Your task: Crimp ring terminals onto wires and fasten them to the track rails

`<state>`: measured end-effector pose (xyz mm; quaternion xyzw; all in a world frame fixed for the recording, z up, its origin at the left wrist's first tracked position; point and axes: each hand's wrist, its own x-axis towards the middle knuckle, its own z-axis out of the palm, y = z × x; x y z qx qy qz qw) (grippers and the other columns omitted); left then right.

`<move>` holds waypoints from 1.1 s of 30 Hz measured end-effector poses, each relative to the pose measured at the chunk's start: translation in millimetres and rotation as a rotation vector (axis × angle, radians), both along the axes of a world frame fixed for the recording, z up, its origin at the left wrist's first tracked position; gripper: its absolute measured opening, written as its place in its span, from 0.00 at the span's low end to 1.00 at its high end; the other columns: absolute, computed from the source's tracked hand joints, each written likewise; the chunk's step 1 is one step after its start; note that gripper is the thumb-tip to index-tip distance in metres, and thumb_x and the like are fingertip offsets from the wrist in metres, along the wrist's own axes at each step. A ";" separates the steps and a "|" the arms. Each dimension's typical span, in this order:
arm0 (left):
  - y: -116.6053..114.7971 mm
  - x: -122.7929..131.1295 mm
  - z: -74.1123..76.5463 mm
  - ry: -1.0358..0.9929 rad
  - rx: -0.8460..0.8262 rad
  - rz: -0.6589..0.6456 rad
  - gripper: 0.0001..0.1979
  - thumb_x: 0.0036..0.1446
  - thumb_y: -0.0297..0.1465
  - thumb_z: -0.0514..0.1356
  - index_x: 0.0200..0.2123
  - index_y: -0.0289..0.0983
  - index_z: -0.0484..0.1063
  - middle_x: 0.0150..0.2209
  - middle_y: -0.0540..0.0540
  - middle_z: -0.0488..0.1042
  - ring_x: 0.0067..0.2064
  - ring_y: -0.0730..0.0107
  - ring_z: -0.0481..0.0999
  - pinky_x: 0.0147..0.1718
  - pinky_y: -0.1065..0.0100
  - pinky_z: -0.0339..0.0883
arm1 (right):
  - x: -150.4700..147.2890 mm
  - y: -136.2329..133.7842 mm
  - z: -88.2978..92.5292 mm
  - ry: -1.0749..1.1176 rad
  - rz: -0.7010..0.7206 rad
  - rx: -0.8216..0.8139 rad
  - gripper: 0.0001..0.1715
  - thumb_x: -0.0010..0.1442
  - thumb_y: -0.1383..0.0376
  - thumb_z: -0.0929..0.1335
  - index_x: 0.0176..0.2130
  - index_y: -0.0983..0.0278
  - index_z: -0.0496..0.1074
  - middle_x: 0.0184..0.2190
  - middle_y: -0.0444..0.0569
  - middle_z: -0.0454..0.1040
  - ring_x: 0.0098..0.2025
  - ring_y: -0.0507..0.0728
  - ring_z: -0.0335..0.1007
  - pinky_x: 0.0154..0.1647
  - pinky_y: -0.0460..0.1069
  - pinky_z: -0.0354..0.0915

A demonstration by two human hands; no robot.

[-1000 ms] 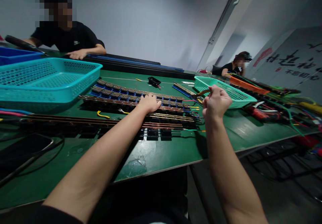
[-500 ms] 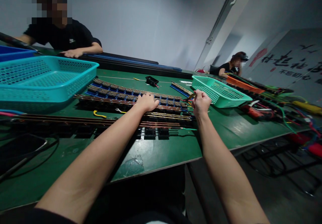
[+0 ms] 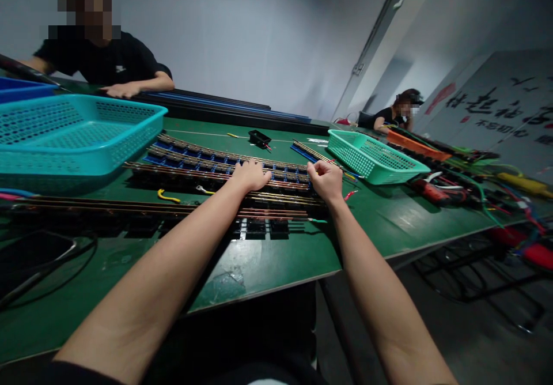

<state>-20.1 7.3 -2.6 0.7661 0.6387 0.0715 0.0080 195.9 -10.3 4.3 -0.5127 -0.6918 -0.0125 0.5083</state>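
Several long assemblies of thin copper-coloured rods on blue and black blocks point(image 3: 194, 158) lie side by side on the green table. My left hand point(image 3: 250, 176) rests palm down on the middle of these rods, fingers spread a little. At their right end is my right hand point(image 3: 327, 180), its fingers curled together; what they grip is too small to make out. A short red wire end point(image 3: 351, 195) shows just right of that wrist. A yellow wire piece point(image 3: 167, 196) and a ring terminal point(image 3: 201, 189) lie left of my left forearm.
A turquoise basket point(image 3: 82, 160) stands at the left, a mint green basket point(image 3: 380, 169) at the right. Between them is a small black tray point(image 3: 260, 139). Red-handled tools point(image 3: 438, 191) and wires lie farther right. Two people sit beyond the table, one point(image 3: 125, 65) at far left.
My right hand has moved left and slightly down onto the right end of the rods. The dark, curved item that stuck out of its fingers no longer shows. My left hand stays on the rods.
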 end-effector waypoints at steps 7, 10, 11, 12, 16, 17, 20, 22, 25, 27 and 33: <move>2.0 0.0 -2.4 0.000 0.010 0.001 0.33 0.59 0.47 0.39 0.57 0.32 0.64 0.60 0.33 0.61 0.58 0.47 0.63 0.54 0.48 0.55 | -2.5 -6.2 0.3 -0.139 0.090 -0.047 0.21 0.54 0.58 0.65 0.16 0.64 0.61 0.13 0.38 0.53 0.18 0.46 0.47 0.23 0.45 0.46; 2.0 -0.1 -2.2 -0.003 0.013 -0.004 0.33 0.59 0.47 0.39 0.57 0.31 0.64 0.59 0.32 0.61 0.58 0.46 0.63 0.53 0.48 0.55 | -3.9 -5.6 0.1 -0.107 0.072 -0.040 0.20 0.55 0.57 0.65 0.16 0.64 0.62 0.13 0.38 0.54 0.19 0.47 0.48 0.23 0.45 0.47; 1.8 -0.1 -1.8 -0.003 0.012 -0.005 0.33 0.59 0.47 0.39 0.57 0.31 0.64 0.59 0.32 0.61 0.58 0.46 0.63 0.53 0.48 0.55 | -3.8 -4.8 0.2 -0.075 0.045 -0.033 0.20 0.55 0.57 0.65 0.17 0.64 0.63 0.14 0.38 0.55 0.19 0.47 0.48 0.23 0.45 0.48; 1.4 -0.1 -1.4 -0.002 0.011 -0.006 0.33 0.60 0.47 0.39 0.57 0.31 0.64 0.59 0.32 0.62 0.58 0.46 0.63 0.53 0.48 0.56 | -3.3 -3.4 0.2 -0.033 0.009 -0.025 0.20 0.55 0.57 0.65 0.18 0.64 0.65 0.14 0.39 0.56 0.19 0.47 0.49 0.23 0.45 0.48; 0.2 0.0 -0.3 0.000 0.014 -0.009 0.33 0.59 0.47 0.40 0.56 0.31 0.64 0.58 0.31 0.62 0.57 0.45 0.64 0.52 0.48 0.57 | 3.4 6.2 -1.1 0.192 -0.091 -0.019 0.20 0.55 0.54 0.65 0.20 0.65 0.66 0.16 0.40 0.60 0.20 0.47 0.53 0.23 0.45 0.51; 0.1 0.1 -0.3 0.000 0.016 -0.008 0.33 0.59 0.47 0.40 0.56 0.31 0.65 0.58 0.31 0.63 0.57 0.45 0.64 0.52 0.48 0.57 | 5.7 9.1 -1.7 0.262 -0.096 -0.019 0.21 0.55 0.53 0.65 0.20 0.64 0.66 0.16 0.40 0.61 0.20 0.48 0.54 0.23 0.44 0.52; 0.5 0.1 -0.8 0.001 0.017 -0.006 0.33 0.59 0.46 0.39 0.56 0.31 0.65 0.58 0.31 0.63 0.57 0.46 0.64 0.52 0.48 0.56 | 12.0 16.3 -3.0 0.478 -0.093 -0.022 0.21 0.55 0.51 0.64 0.20 0.64 0.64 0.15 0.39 0.61 0.18 0.47 0.54 0.20 0.44 0.53; 1.0 0.0 -1.4 0.001 0.016 -0.008 0.33 0.59 0.47 0.39 0.56 0.31 0.65 0.58 0.31 0.63 0.56 0.46 0.64 0.52 0.48 0.56 | 14.4 18.3 -2.7 0.609 -0.077 -0.044 0.21 0.54 0.51 0.65 0.21 0.63 0.62 0.14 0.37 0.58 0.15 0.47 0.53 0.17 0.44 0.52; 1.8 -0.3 -2.2 0.005 0.024 -0.009 0.33 0.59 0.47 0.39 0.55 0.31 0.66 0.57 0.31 0.64 0.56 0.46 0.65 0.52 0.48 0.57 | 15.0 17.5 -0.5 0.744 -0.037 -0.077 0.20 0.52 0.51 0.66 0.21 0.61 0.60 0.11 0.35 0.54 0.12 0.46 0.50 0.12 0.44 0.48; 2.1 -0.4 -2.2 0.007 0.027 -0.009 0.32 0.59 0.47 0.39 0.55 0.31 0.66 0.57 0.31 0.64 0.56 0.46 0.65 0.52 0.48 0.57 | 14.4 15.6 1.3 0.805 -0.018 -0.088 0.19 0.52 0.51 0.66 0.21 0.61 0.60 0.10 0.34 0.52 0.11 0.46 0.48 0.11 0.43 0.47; 1.4 -0.6 -0.9 0.014 0.017 -0.005 0.32 0.60 0.47 0.39 0.55 0.32 0.66 0.57 0.32 0.64 0.56 0.48 0.65 0.52 0.50 0.57 | 13.4 11.6 7.1 0.953 -0.022 -0.104 0.20 0.52 0.50 0.66 0.23 0.61 0.59 0.09 0.31 0.48 0.09 0.46 0.45 0.09 0.43 0.45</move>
